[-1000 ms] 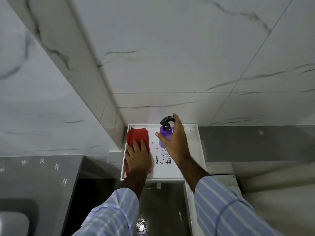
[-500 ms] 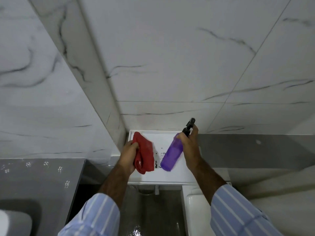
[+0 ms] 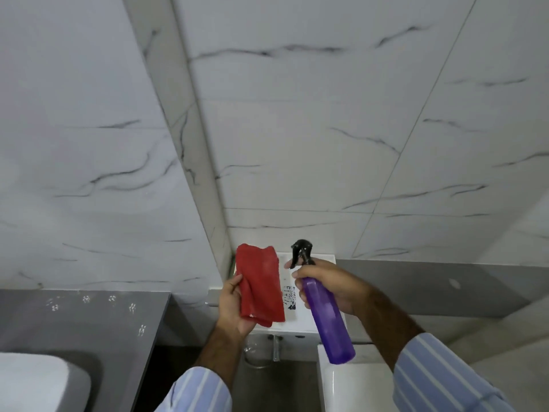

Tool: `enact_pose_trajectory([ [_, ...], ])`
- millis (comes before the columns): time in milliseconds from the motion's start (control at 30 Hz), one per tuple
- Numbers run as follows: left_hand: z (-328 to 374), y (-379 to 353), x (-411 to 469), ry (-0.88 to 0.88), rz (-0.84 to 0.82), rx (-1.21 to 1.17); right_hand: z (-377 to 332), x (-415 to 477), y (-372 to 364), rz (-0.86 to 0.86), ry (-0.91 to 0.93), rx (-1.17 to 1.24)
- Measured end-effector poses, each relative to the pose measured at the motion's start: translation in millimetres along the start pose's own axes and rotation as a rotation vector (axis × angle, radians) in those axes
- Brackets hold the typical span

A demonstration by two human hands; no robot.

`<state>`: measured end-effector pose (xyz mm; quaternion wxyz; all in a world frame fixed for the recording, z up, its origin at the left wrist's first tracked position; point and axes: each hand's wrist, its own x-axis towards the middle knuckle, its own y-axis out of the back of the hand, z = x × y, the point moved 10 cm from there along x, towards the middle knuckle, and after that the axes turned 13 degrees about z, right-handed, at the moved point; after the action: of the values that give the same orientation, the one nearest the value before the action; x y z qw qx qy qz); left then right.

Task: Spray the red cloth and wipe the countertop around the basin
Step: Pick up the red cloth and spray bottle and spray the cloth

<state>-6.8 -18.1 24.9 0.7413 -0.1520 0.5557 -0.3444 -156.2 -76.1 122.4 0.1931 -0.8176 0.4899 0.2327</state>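
- Red cloth point(image 3: 261, 286): plain red, folded to a soft upright rectangle with a rumpled top edge, held in the air left of the spray bottle point(image 3: 325, 310), above the white tray point(image 3: 325, 258).
- Left hand point(image 3: 234, 304): its grip is clamped on the cloth's lower left edge, thumb in front.
- Right hand point(image 3: 332, 285): its grip is wrapped around the neck of the translucent purple bottle, which tilts, black nozzle toward the cloth.
- Grey surface point(image 3: 89, 319) and white basin point(image 3: 38, 382) lie at the near left.
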Motion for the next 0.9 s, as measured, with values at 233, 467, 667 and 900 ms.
enact_pose_trajectory([
  [233,1,-25,-10,-0.055,-0.087,0.048,-8,-27,-25,0.025,-0.083,-0.249],
  [467,1,-31,-4,-0.075,-0.097,0.111,-1,-27,-26,0.121,-0.174,-0.340],
  [667,-5,-26,0,-0.051,-0.091,0.145,-1,-26,-28,0.130,-0.196,-0.410],
  [900,-4,-24,1,-0.042,-0.064,0.135,-13,-19,-30,0.178,-0.119,-0.391],
])
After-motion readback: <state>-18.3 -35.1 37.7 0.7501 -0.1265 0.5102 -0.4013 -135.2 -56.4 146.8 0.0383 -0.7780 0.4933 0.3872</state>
